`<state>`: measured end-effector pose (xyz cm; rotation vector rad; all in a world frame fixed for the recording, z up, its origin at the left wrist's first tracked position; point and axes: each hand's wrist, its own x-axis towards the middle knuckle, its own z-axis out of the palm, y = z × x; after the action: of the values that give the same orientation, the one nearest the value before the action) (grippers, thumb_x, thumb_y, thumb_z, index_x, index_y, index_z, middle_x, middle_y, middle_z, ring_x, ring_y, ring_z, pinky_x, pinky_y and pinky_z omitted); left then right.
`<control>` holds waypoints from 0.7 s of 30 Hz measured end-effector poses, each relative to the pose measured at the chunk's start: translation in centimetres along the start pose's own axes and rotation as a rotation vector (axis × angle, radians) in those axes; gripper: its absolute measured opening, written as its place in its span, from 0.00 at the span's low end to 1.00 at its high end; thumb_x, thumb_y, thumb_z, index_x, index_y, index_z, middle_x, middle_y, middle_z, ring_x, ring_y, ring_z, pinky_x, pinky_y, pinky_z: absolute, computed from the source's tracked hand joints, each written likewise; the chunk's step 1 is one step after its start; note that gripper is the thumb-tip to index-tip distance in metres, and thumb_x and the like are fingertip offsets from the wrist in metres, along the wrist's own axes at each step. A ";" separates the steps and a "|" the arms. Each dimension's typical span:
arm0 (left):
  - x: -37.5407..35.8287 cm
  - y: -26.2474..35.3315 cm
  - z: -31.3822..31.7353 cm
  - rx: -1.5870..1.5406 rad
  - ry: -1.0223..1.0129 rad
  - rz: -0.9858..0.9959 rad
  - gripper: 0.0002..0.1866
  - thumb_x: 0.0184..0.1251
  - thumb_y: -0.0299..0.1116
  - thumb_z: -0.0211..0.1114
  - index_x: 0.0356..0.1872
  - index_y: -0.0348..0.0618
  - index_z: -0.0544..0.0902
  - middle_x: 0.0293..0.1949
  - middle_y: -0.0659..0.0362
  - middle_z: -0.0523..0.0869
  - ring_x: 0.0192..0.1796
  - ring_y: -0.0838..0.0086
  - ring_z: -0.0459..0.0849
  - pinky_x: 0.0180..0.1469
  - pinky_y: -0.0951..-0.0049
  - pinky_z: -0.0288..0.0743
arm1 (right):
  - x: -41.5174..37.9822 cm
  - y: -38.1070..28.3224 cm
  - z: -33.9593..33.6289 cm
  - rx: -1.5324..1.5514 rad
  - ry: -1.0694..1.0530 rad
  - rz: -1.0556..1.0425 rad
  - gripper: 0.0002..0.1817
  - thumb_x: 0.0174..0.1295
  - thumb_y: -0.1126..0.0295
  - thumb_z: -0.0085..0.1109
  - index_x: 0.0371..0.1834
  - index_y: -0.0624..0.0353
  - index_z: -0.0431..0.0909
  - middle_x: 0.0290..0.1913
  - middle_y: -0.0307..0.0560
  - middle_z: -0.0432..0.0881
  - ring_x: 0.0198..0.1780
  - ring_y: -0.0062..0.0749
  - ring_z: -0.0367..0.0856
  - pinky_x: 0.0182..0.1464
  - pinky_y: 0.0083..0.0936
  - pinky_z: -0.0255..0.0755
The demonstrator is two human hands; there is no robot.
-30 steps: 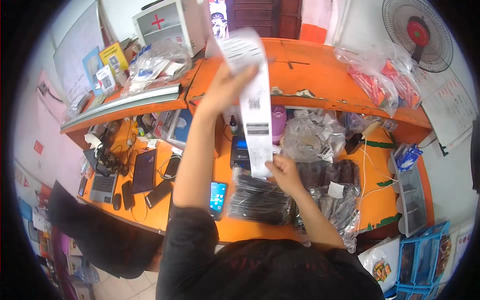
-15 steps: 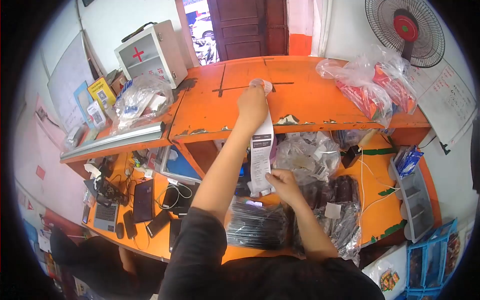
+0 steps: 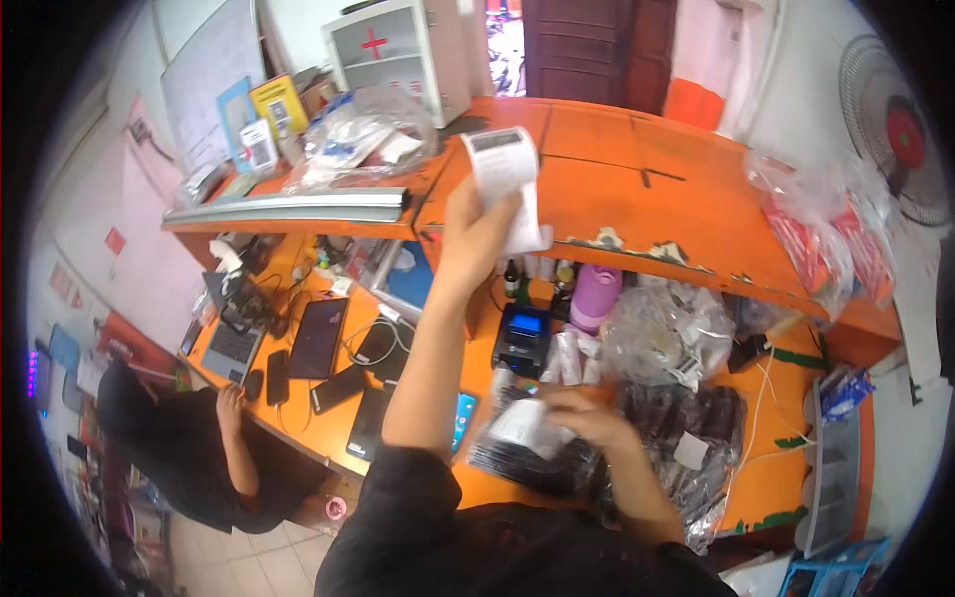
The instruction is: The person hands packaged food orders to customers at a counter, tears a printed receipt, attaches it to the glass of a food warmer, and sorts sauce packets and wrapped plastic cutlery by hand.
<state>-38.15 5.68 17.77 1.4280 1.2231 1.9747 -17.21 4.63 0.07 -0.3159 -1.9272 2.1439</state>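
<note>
My left hand (image 3: 477,234) is raised over the front edge of the orange counter, its fingers closed on a curled printed receipt (image 3: 502,164). Lower down, my right hand (image 3: 589,418) is blurred by motion, with white paper (image 3: 527,426) at its fingertips. Underneath that paper lies a stack of black items in clear plastic (image 3: 537,468). A small black machine with a lit blue screen (image 3: 523,338) stands between my arms, beside several white paper rolls (image 3: 569,358).
Black plastic-wrapped packs (image 3: 686,428) lie right of my right hand, below a pile of clear bags (image 3: 665,328). Phones, a tablet (image 3: 318,338) and a laptop (image 3: 234,346) cover the left side. A co-worker in black (image 3: 189,448) is at the left. Bagged red packs (image 3: 826,239) sit on the upper counter.
The long receipt no longer stretches between both hands. My left hand holds a curled piece higher and further left; my right hand has moved down with white paper. The view has turned left.
</note>
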 end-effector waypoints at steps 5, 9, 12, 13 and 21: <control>-6.6 -0.2 -3.6 -0.100 -0.009 -0.197 0.13 0.58 0.23 0.55 0.45 0.36 0.73 0.36 0.60 0.79 0.34 0.81 0.78 0.33 0.80 0.73 | 4.7 -9.9 3.2 -0.439 0.245 -0.574 0.06 0.46 0.75 0.59 0.29 0.59 0.79 0.62 0.51 0.53 0.58 0.39 0.58 0.55 0.31 0.56; -5.9 0.8 -8.4 0.160 0.171 -0.095 0.10 0.56 0.24 0.59 0.40 0.37 0.74 0.33 0.60 0.80 0.33 0.81 0.78 0.33 0.79 0.72 | 12.4 -10.7 6.5 -0.525 0.394 -0.585 0.05 0.47 0.75 0.57 0.26 0.65 0.78 0.31 0.53 0.77 0.35 0.40 0.76 0.36 0.27 0.67; -2.1 -0.8 -13.7 0.162 0.255 0.097 0.08 0.56 0.27 0.60 0.36 0.36 0.74 0.26 0.63 0.80 0.21 0.85 0.74 0.22 0.85 0.66 | 16.7 -9.8 9.2 -0.533 0.482 -0.666 0.05 0.49 0.75 0.56 0.26 0.67 0.77 0.24 0.51 0.77 0.24 0.38 0.76 0.28 0.26 0.67; -1.2 -2.3 -16.2 0.431 0.297 0.077 0.12 0.51 0.29 0.64 0.35 0.37 0.74 0.25 0.61 0.80 0.24 0.77 0.76 0.24 0.77 0.67 | 17.9 -9.3 9.7 -0.543 0.476 -0.652 0.06 0.50 0.75 0.55 0.27 0.67 0.78 0.26 0.51 0.78 0.26 0.35 0.77 0.29 0.24 0.67; -1.7 -1.6 -16.7 1.246 0.141 0.605 0.18 0.46 0.25 0.59 0.43 0.42 0.75 0.41 0.54 0.75 0.45 0.59 0.71 0.48 0.64 0.62 | 18.4 -5.1 11.6 -0.495 0.347 -0.443 0.08 0.51 0.73 0.55 0.30 0.68 0.77 0.31 0.51 0.78 0.31 0.36 0.78 0.34 0.25 0.70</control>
<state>-52.89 -1.56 14.02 2.4484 2.5581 1.5928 -38.09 0.12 6.36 -0.2878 -2.0515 1.2372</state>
